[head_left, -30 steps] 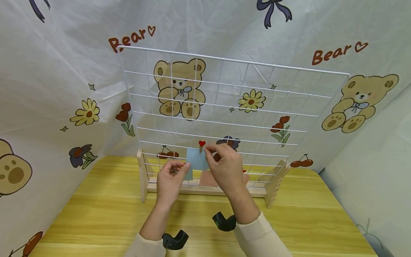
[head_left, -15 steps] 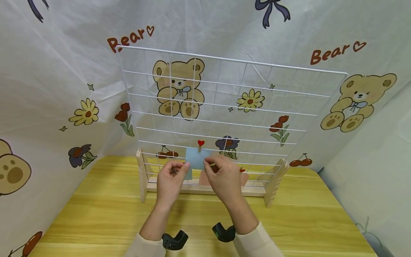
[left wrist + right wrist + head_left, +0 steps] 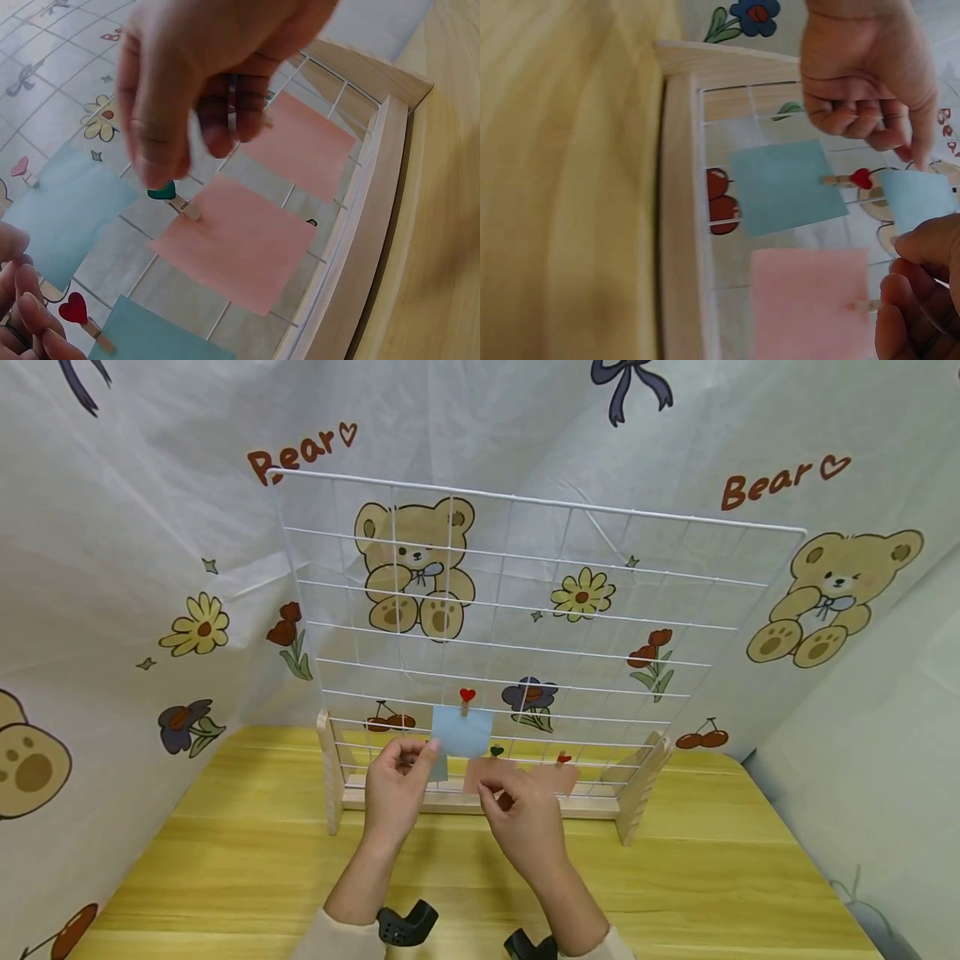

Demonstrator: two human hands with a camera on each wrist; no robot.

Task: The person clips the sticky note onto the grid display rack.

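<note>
A light blue paper note hangs on the white wire grid from a small wooden clip with a red heart. My left hand pinches the note's lower left corner. Below the note, my right hand is in front of two pink notes, its fingers loosely curled and holding nothing. One pink note has a green-heart clip; the other pink note hangs beside it. Partly hidden behind my left hand in the head view, a teal note has its own red-heart clip.
The grid stands in a wooden base on a wood-grain table. Behind it hangs a white cloth printed with bears and flowers. A black wrist mount is on the left wrist, and another on the right.
My right hand has moved down from the light blue note's clip and right edge to in front of the pink notes, uncovering the green-heart clip. My left hand stays at the corner.
</note>
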